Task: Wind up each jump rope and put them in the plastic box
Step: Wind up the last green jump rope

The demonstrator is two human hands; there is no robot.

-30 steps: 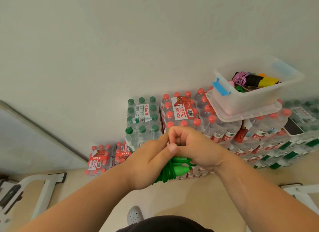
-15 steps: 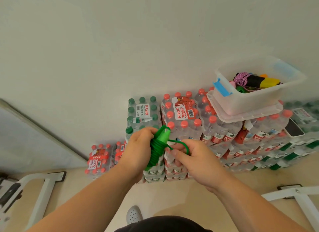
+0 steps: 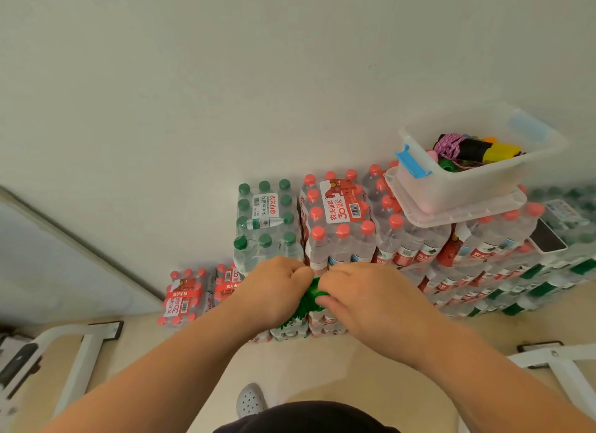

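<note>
- Both hands closed on one bundle: left hand [image 3: 277, 290] is curled round the coiled green jump rope [image 3: 310, 300], and right hand [image 3: 364, 295] pinches its top end between thumb and fingertips. Knuckles nearly touch.
- Rope is held in the air between the two hands. Coils show as a ribbed green stack in the gap, with a bit poking out under the left palm. No loose tail is visible; it could be hidden in the fists.
- Step, as I judge it: finishing the wind, tucking or locking the last turn so the coil holds.
- Just behind the grip, stacked shrink-wrapped water bottle packs [image 3: 338, 219], red caps and green caps.
- Up and to the right of the grip, farther back, the plastic box [image 3: 464, 187] sits open on its lid [image 3: 458, 215] on top of the bottle packs. Wound ropes [image 3: 474, 150] are already inside: purple, black, yellow and a bit of green.
- Next move calls for keeping the coil squeezed so it doesn't spring open, carrying it up and right over the near rim, and dropping it on the pile. One hand should be enough.
- Risk: the end slips and the turns unwind mid-carry.
</note>
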